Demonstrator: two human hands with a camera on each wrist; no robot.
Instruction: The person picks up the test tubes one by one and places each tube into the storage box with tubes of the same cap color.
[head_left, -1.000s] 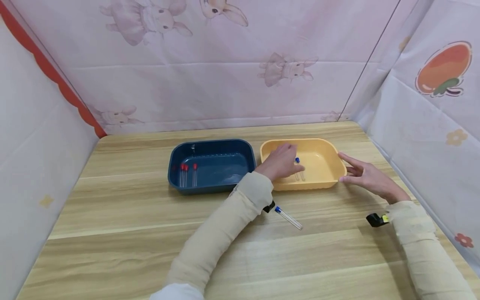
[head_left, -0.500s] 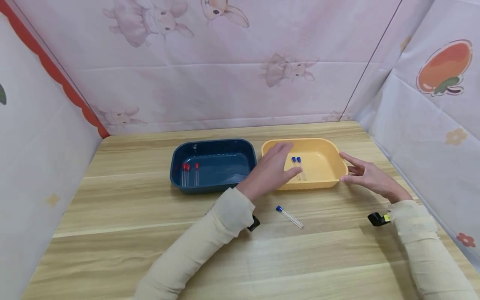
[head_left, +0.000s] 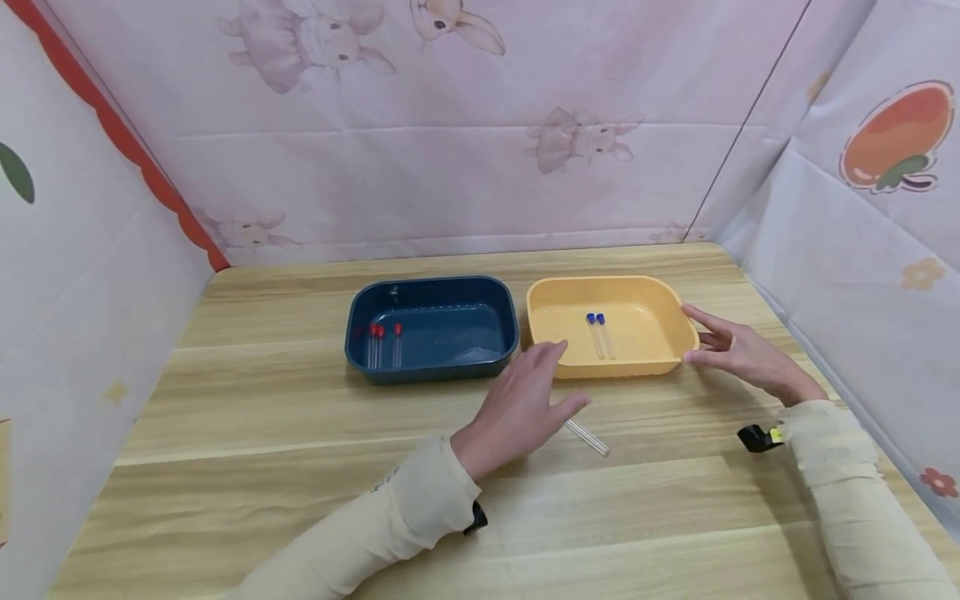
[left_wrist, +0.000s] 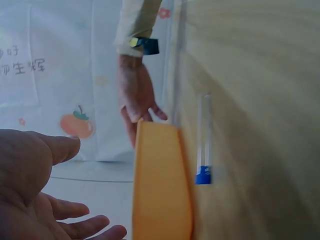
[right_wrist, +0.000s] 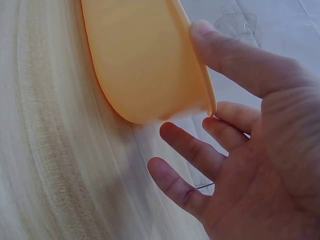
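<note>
My left hand (head_left: 517,408) hovers over the table with fingers apart and holds nothing. Beneath and beside it lies a clear test tube with a blue cap (left_wrist: 203,175); in the head view the hand hides the cap and only the glass (head_left: 587,437) shows. My right hand (head_left: 742,358) touches the right end of a yellow tray (head_left: 660,365), thumb and fingers spread along its rim, as the right wrist view also shows. Inside that tray lie two blue-capped test tubes (head_left: 601,337), side by side.
Left of the yellow tray stands a dark blue tray (head_left: 427,375) with three red-capped test tubes (head_left: 397,346) in it. A narrow gap separates the trays. Printed cloth walls (head_left: 450,183) border the wooden table (head_left: 300,467) at the back and sides.
My left hand has drawn back from inside the yellow tray toward the blue-capped tube on the table, uncovering the two tubes in the tray. The right hand stays at the tray's end.
</note>
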